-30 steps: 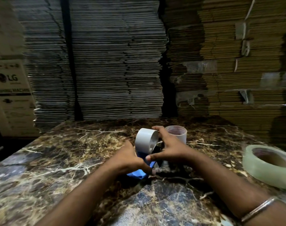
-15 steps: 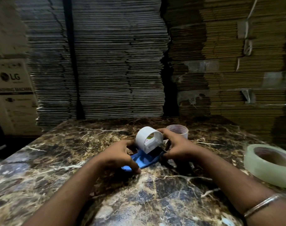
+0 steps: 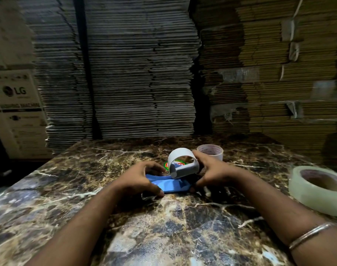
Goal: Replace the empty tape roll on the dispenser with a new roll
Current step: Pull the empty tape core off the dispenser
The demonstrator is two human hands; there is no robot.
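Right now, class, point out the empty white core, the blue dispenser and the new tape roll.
empty white core (image 3: pixel 185 169): head view, outer wall.
blue dispenser (image 3: pixel 172 185): head view, blue body between the hands.
new tape roll (image 3: pixel 306 191): head view, clear outer side.

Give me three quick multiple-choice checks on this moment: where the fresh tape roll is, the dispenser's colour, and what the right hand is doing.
1. Where does the new tape roll lie?
A. on the table at the right edge
B. on the dispenser
C. in the left hand

2. What colour is the dispenser body?
A. red
B. blue
C. green

3. What is the right hand doing?
A. resting flat on the table
B. holding the empty white core
C. lifting the new roll

Key: 1 A, the new tape roll sits apart on the marble table. 2 B, the dispenser under the left hand is blue. 3 B, the right hand holds the empty white core.
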